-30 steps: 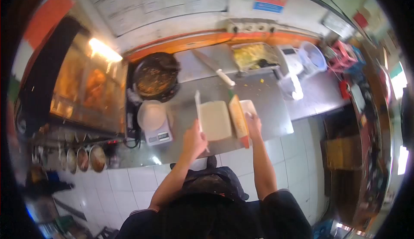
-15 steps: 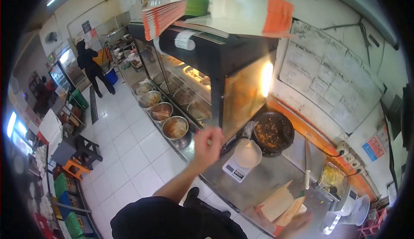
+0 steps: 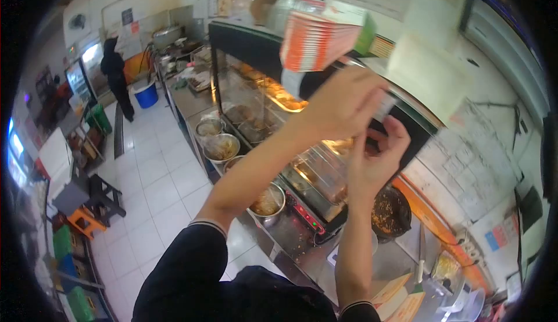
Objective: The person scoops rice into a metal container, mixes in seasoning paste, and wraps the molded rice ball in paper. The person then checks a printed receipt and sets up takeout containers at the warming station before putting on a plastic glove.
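Both my hands are raised in front of the dark top edge of the glass food warmer (image 3: 224, 34). My left hand (image 3: 346, 104) has its fingers pinched together at a small white paper slip (image 3: 385, 107), partly covered by the fingers. Just below it is my right hand (image 3: 381, 156), thumb and curled fingers apart, close to the slip's lower end; I see nothing held in it. A stack of folded orange-and-white cartons (image 3: 317, 43) rests on top of the warmer, left of my hands. Behind the glass, fried food (image 3: 285, 95) lies on a lit tray.
Metal bowls of food (image 3: 270, 200) line the counter's left edge. A dark pan with crumbs (image 3: 390, 211), a knife (image 3: 421, 258) and an opened carton (image 3: 395, 299) are at the right. A person in dark clothes (image 3: 116, 78) stands at the back near a blue bucket (image 3: 146, 96).
My left hand has risen from over the counter to the warmer's top edge and the slip. My right hand has left the opened carton and come up beside it. The view has shifted.
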Available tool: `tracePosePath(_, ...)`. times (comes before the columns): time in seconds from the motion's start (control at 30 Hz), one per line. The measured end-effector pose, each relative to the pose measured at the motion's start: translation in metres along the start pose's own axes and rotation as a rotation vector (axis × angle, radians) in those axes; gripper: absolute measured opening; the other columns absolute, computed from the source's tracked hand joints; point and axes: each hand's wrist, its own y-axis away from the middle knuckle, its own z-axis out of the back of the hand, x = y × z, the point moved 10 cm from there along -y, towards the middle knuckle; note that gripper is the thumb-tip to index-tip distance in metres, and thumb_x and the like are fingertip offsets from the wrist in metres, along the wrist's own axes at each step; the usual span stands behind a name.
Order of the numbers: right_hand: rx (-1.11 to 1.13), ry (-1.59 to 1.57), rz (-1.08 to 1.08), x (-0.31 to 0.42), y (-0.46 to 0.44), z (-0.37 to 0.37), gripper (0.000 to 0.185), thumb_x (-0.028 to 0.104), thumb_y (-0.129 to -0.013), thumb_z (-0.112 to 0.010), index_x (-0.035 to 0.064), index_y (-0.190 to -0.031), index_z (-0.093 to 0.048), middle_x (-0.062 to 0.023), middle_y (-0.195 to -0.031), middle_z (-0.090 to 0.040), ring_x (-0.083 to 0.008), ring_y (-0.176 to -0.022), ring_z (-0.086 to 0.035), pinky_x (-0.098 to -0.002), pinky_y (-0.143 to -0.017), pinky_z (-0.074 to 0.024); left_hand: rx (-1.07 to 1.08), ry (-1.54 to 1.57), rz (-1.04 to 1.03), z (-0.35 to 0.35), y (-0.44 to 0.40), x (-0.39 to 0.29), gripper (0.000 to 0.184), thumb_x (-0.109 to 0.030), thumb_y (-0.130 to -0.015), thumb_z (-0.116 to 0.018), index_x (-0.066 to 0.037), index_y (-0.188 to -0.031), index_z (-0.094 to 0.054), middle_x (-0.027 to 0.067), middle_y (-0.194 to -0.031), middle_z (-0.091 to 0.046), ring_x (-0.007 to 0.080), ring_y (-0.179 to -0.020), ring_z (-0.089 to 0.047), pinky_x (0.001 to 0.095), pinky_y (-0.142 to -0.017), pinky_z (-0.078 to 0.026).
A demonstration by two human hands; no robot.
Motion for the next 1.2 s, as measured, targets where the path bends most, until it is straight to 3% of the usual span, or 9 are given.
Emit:
tracePosePath(0.17, -0.059, -0.311, -0.141, -0.019, 0.012, -0.025, 0.055, 0.003, -0.087, -0.075, 0.0055, -0.13, -0.04, -0.0087, -0.088, -0.067, -0.0109, -0.069, -0.061, -0.0215, -0.059, -0.0467, 0.06, 0.183, 0.015, -0.002, 0.002, 0.015, 0.027, -0.022, -0.095, -0.055, 0.002, -0.097, -0.069, 0.0171, -0.098, -0.068, 0.0359, -0.097, -0.063, 0.0438, -0.085, -0.049)
tracePosePath(0.23, -0.169, -0.291, -0.432, -0.027, 0.028, -0.013, 0.053, 0.003, -0.089, -0.074, 0.0034, -0.13, -0.04, -0.0059, -0.076, -0.065, -0.0079, -0.057, -0.055, -0.02, -0.05, -0.0401, 0.034, 0.23, 0.041, -0.003, 0.002, 0.022, 0.031, -0.025, -0.095, -0.055, 0.002, -0.089, -0.069, 0.0165, -0.091, -0.066, 0.0359, -0.091, -0.062, 0.0443, -0.081, -0.048)
tracePosePath(0.27, -0.215, -0.318, -0.401, -0.023, 0.028, -0.012, 0.038, 0.004, -0.092, -0.071, 0.0014, -0.122, -0.049, -0.0019, -0.068, -0.061, -0.0054, -0.051, -0.051, -0.0195, -0.044, -0.0337, 0.032, 0.251, 0.046, 0.0, 0.001, 0.023, 0.031, -0.025, -0.095, -0.055, 0.002, -0.089, -0.069, 0.0165, -0.091, -0.066, 0.0359, -0.091, -0.062, 0.0443, -0.081, -0.048)
tracePosePath(0.4, -0.172, -0.528, -0.49, -0.039, 0.033, -0.015, 0.004, 0.008, -0.097, -0.065, 0.0058, -0.098, -0.062, 0.0015, -0.077, -0.063, -0.0033, -0.057, -0.051, -0.0195, -0.05, -0.0364, 0.058, 0.22, 0.017, -0.004, 0.001, 0.032, 0.034, -0.028, -0.096, -0.055, 0.0, -0.084, -0.069, 0.0172, -0.083, -0.062, 0.037, -0.084, -0.06, 0.0461, -0.076, -0.046)
tracePosePath(0.53, -0.366, -0.5, -0.295, -0.029, 0.04, -0.013, 0.009, 0.011, -0.099, -0.064, 0.003, -0.1, -0.06, -0.0061, -0.095, -0.068, -0.0107, -0.084, -0.065, -0.0266, -0.074, -0.0534, 0.017, 0.264, 0.009, -0.003, 0.004, 0.035, 0.041, -0.031, -0.097, -0.05, 0.0, -0.076, -0.067, 0.0187, -0.079, -0.06, 0.0379, -0.079, -0.057, 0.0481, -0.078, -0.044)
tracePosePath(0.63, -0.433, -0.458, -0.194, -0.026, 0.051, -0.025, 0.015, 0.014, -0.1, -0.064, 0.0002, -0.099, -0.058, -0.0124, -0.106, -0.068, -0.0168, -0.094, -0.067, -0.0308, -0.082, -0.0563, 0.039, 0.274, 0.0, -0.01, 0.006, 0.044, 0.048, -0.033, -0.098, -0.044, 0.0, -0.071, -0.065, 0.0193, -0.076, -0.06, 0.0386, -0.078, -0.056, 0.0494, -0.077, -0.043)
tracePosePath(0.8, -0.427, -0.526, -0.201, -0.033, 0.059, -0.036, 0.019, 0.01, -0.099, -0.063, -0.0069, -0.107, -0.06, -0.0184, -0.112, -0.067, -0.021, -0.097, -0.069, -0.0312, -0.08, -0.0612, 0.026, 0.253, 0.018, -0.008, 0.006, 0.052, 0.047, -0.033, -0.096, -0.047, 0.001, -0.07, -0.068, 0.0218, -0.076, -0.06, 0.0399, -0.081, -0.057, 0.049, -0.077, -0.044)
tracePosePath(0.97, -0.522, -0.23, -0.14, -0.026, 0.062, -0.023, 0.024, 0.009, -0.1, -0.06, -0.012, -0.111, -0.06, -0.0214, -0.107, -0.068, -0.0255, -0.093, -0.071, -0.0321, -0.085, -0.0632, 0.023, 0.263, 0.057, -0.008, 0.008, 0.056, 0.046, -0.034, -0.093, -0.051, 0.001, -0.072, -0.071, 0.0207, -0.078, -0.063, 0.039, -0.082, -0.06, 0.0479, -0.078, -0.046)
tracePosePath(1.2, -0.386, -0.457, -0.219, -0.031, 0.054, -0.023, 0.031, 0.009, -0.104, -0.053, -0.0168, -0.122, -0.055, -0.0239, -0.109, -0.067, -0.0285, -0.098, -0.071, -0.0315, -0.085, -0.0634, -0.023, 0.219, 0.051, -0.003, 0.01, 0.056, 0.044, -0.033, -0.093, -0.052, 0.0, -0.071, -0.072, 0.0188, -0.078, -0.065, 0.0374, -0.084, -0.062, 0.0467, -0.079, -0.049)
